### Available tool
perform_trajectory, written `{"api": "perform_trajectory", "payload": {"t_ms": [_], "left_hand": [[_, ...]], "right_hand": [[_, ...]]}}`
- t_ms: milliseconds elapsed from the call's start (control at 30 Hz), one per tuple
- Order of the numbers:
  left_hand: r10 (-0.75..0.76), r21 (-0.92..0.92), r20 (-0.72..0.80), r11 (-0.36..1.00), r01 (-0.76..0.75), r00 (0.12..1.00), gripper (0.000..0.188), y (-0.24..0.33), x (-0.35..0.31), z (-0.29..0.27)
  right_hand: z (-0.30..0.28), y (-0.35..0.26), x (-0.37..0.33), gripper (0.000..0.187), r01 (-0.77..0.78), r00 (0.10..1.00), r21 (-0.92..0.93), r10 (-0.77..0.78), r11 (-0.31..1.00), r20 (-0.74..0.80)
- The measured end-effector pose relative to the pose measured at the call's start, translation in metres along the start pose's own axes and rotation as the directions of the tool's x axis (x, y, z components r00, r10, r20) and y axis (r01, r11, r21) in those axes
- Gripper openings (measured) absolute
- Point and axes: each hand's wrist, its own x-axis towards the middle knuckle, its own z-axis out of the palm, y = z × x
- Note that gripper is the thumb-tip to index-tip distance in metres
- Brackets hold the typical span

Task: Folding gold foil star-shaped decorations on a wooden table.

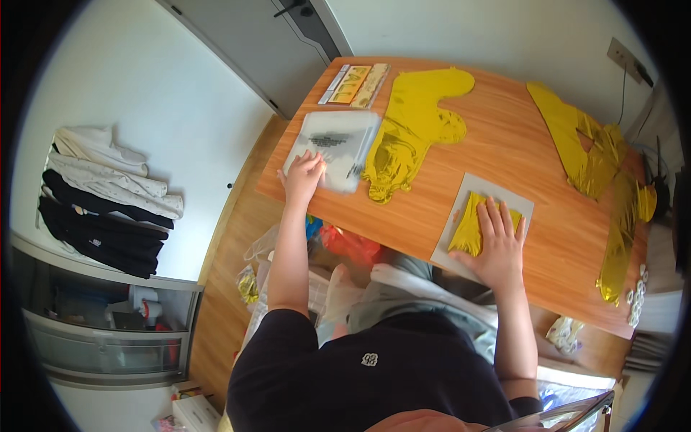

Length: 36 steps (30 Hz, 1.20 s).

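Note:
My right hand [498, 248] lies flat with fingers spread on a folded piece of gold foil [466, 229], pressing it onto a grey card [450, 248] at the table's near edge. On the left, my left hand [304, 176] rests on the near-left corner of a stack of clear plastic bags [335, 133]. Its fingers are a little bent and the thumb stands apart. Between the two hands, a flat gold foil balloon [425, 108] lies spread out, crumpled at its near end. Another gold foil balloon [586, 162] stretches along the table's right side.
Printed cards [353, 85] lie at the table's [504, 115] far left corner. Small white rings [637, 299] sit at its right edge. A red plastic bag [350, 243] and other bags are below the near edge. A socket with cables [630, 61] is on the right wall.

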Motion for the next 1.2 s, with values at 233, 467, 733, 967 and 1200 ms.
{"api": "perform_trajectory", "payload": {"t_ms": [233, 467, 733, 967, 1200], "left_hand": [[0.035, -0.046, -0.091, 0.998, -0.040, 0.995, 0.036, 0.014, -0.004, 0.005], [0.164, -0.155, -0.090, 0.972, -0.177, 0.982, 0.050, -0.010, 0.017, -0.011], [0.274, 0.039, 0.254, 0.955, -0.292, 0.928, 0.070, 0.013, 0.013, -0.012], [0.297, -0.030, 0.253, 0.954, -0.299, 0.921, 0.056, 0.000, 0.024, -0.013], [0.344, -0.019, -0.103, 0.937, -0.348, 0.933, 0.039, 0.047, 0.020, -0.077]], "right_hand": [[-0.001, 0.002, -0.003, 0.113, -0.014, 1.000, -0.005, 0.014, 1.000, 0.008], [-0.001, -0.002, 0.000, 0.113, 0.003, 1.000, 0.000, -0.003, 1.000, 0.002], [0.002, 0.000, -0.004, 0.111, -0.008, 1.000, -0.001, 0.008, 1.000, -0.006], [0.002, -0.001, -0.001, 0.110, -0.007, 1.000, -0.008, 0.007, 1.000, -0.003], [0.000, -0.002, -0.001, 0.111, -0.013, 1.000, 0.002, 0.013, 1.000, 0.019]]}}
